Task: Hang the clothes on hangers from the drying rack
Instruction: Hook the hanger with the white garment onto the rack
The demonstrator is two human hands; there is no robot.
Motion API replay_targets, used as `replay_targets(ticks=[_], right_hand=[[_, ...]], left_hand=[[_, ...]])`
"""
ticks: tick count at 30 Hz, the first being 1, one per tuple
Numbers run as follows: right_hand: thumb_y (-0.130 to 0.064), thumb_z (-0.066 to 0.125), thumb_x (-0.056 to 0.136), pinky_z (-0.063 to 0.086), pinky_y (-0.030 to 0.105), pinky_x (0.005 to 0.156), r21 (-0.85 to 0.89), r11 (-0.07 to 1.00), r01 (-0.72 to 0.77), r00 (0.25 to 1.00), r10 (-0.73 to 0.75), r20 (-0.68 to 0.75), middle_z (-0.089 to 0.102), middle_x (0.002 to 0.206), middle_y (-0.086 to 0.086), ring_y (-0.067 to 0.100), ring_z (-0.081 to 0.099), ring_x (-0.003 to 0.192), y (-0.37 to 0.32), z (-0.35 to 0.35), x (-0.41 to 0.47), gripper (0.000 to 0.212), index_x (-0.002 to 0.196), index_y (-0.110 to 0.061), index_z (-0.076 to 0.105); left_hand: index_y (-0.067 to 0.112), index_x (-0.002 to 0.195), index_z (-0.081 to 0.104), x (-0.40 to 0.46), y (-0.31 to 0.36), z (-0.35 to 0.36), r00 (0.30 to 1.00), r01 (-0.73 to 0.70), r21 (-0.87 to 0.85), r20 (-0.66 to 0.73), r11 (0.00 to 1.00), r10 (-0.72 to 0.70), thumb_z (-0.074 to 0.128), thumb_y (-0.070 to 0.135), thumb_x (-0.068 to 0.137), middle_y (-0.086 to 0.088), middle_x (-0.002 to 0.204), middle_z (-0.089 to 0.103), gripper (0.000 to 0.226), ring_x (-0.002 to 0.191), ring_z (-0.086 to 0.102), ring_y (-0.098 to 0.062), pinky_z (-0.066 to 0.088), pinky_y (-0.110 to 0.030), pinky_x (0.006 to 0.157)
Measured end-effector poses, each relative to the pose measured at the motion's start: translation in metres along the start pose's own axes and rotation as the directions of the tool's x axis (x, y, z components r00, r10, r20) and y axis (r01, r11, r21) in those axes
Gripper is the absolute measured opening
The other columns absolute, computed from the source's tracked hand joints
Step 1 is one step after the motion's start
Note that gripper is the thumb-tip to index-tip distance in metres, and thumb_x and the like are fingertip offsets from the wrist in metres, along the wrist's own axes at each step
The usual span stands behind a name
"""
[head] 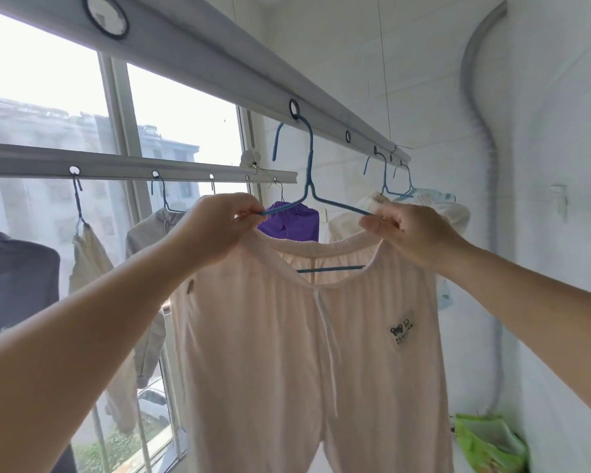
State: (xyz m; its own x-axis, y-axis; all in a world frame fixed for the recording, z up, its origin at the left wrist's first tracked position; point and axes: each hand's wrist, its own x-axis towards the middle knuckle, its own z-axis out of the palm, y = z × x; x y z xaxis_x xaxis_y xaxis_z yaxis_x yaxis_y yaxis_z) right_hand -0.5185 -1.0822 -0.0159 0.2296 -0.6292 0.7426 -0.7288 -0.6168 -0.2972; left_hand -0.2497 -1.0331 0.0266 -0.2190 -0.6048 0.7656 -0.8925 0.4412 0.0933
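Fitting pale pink trousers [307, 336] onto the hooked blue hanger [309, 179].
Left hand [219, 223] and right hand [410, 230] each pinch waistband against a hanger arm; next, probably release evenly.

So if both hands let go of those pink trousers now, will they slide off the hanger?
Probably floppy and light: the trousers drape in soft folds. The waistband sags between the hands, so it may slip along the thin hanger. The hanger likely swings, hooked through one hole.
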Motion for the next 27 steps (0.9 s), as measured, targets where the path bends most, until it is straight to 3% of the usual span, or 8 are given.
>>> replay_targets(ticks=[2,4,8,11,14,17,20,27], right_hand=[[-0.041,0.050,0.090,0.037,0.029,0.064,0.046,0.998,0.035,0.999,-0.035,-0.010,0.054,0.064,-0.001,0.020,0.051,0.068,0.005,0.000,-0.002,0.033,0.070,-0.015,0.058],[-0.037,0.055,0.088,0.034,0.023,0.061,0.117,0.992,0.043,0.998,-0.038,-0.051,0.053,0.062,-0.002,0.016,0.049,0.065,0.008,-0.002,-0.002,0.026,0.069,-0.020,0.060],[-0.047,0.057,0.081,0.036,0.028,0.062,0.209,0.978,-0.002,0.992,0.028,-0.124,0.059,0.066,0.007,0.017,0.051,0.065,0.012,-0.005,0.002,0.041,0.081,-0.008,0.068],[-0.044,0.057,0.085,0.036,0.029,0.059,0.175,0.985,-0.005,0.991,0.029,-0.134,0.054,0.061,-0.005,0.014,0.049,0.063,0.009,-0.004,0.004,0.033,0.079,-0.013,0.065],[-0.033,0.056,0.089,0.043,0.027,0.071,0.193,0.980,0.039,0.994,-0.020,-0.103,0.064,0.077,-0.004,0.020,0.057,0.079,0.005,-0.003,0.005,0.022,0.082,-0.014,0.066],[-0.026,0.056,0.090,0.037,0.014,0.062,0.217,0.975,0.055,0.987,-0.020,-0.161,0.064,0.075,-0.001,0.018,0.056,0.075,0.001,-0.005,0.004,0.021,0.087,-0.009,0.067],[-0.023,0.057,0.090,0.035,0.008,0.060,0.233,0.971,0.058,0.974,-0.004,-0.228,0.064,0.075,-0.001,0.010,0.054,0.071,-0.001,-0.008,0.002,0.018,0.087,-0.009,0.067],[-0.018,0.057,0.090,0.032,0.017,0.065,0.253,0.967,0.024,0.974,0.034,-0.225,0.065,0.089,0.002,0.014,0.055,0.083,0.000,-0.007,-0.002,0.015,0.097,-0.011,0.068]], left_hand=[[0.016,0.092,0.066,-0.001,0.001,0.002,1.000,0.010,0.025,0.010,1.000,-0.010,0.050,0.015,0.089,-0.001,0.082,0.066,0.016,0.068,0.054,-0.015,0.036,-0.014,0.061],[0.018,0.092,0.064,-0.004,0.002,0.005,1.000,0.003,0.064,0.010,0.998,-0.004,0.047,0.015,0.090,0.000,0.084,0.067,0.017,0.072,0.055,-0.017,0.036,-0.015,0.061],[0.026,0.090,0.061,-0.010,0.003,0.008,0.999,0.030,0.139,-0.030,0.990,-0.026,0.044,0.022,0.091,0.006,0.081,0.065,0.017,0.070,0.056,-0.015,0.033,-0.017,0.051],[0.025,0.087,0.061,-0.012,0.005,0.008,0.998,0.045,0.123,-0.055,0.991,-0.038,0.047,0.021,0.090,0.006,0.080,0.066,0.016,0.067,0.055,-0.011,0.032,-0.009,0.053],[0.023,0.085,0.062,-0.013,0.008,0.005,0.994,0.054,0.127,-0.096,0.990,-0.042,0.049,0.018,0.089,0.006,0.077,0.065,0.015,0.060,0.046,0.001,0.034,-0.002,0.057],[0.023,0.087,0.062,-0.010,0.014,0.002,0.993,0.061,0.120,-0.104,0.991,-0.049,0.048,0.018,0.089,0.005,0.078,0.066,0.016,0.066,0.054,-0.009,0.031,-0.007,0.049],[0.019,0.089,0.062,0.000,0.021,-0.003,0.995,0.062,0.097,-0.079,0.993,-0.054,0.046,0.016,0.089,0.000,0.084,0.067,0.016,0.077,0.059,-0.019,0.043,-0.025,0.062],[0.014,0.089,0.062,0.020,0.036,-0.011,0.999,0.044,0.144,-0.024,0.989,-0.041,0.046,0.014,0.089,-0.006,0.086,0.066,0.016,0.081,0.058,-0.027,0.047,-0.036,0.073]])
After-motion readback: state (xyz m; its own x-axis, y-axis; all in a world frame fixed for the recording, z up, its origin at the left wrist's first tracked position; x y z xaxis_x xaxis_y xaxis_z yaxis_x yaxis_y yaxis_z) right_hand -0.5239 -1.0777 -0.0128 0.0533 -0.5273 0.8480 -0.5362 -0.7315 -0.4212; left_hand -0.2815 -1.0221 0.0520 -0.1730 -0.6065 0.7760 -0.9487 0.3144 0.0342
